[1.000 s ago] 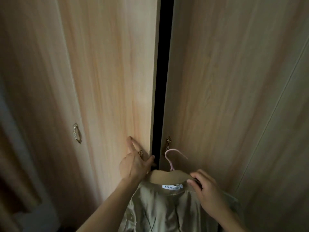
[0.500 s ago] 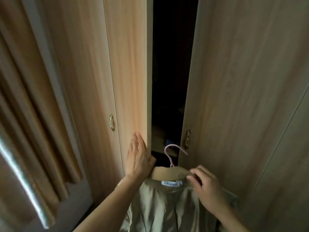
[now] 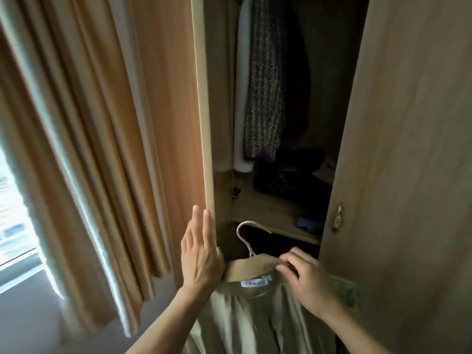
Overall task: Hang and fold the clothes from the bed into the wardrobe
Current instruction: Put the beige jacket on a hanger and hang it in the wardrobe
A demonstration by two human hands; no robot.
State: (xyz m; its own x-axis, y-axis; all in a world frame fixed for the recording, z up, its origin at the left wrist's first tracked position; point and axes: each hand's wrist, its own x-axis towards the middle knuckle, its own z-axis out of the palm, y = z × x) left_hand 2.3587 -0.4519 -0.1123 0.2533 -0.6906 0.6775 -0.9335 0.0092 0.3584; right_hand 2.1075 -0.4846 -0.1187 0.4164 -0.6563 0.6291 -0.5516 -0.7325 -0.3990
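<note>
An olive-green shirt with a white neck label hangs on a pink hanger low in front of the wardrobe opening. My right hand pinches the shirt's collar at the hanger's right shoulder. My left hand lies flat with straight fingers against the outer face of the left wardrobe door, near its edge. That door stands swung open to the left. The right door is only partly open.
Inside hang a white garment and a tweed garment. A wooden shelf carries dark folded clothes. Beige curtains and a bright window are at left. A brass handle sits on the right door.
The left door has swung much wider under my left hand, showing the hanging clothes and the shelf. My right hand keeps the shirt at the same height.
</note>
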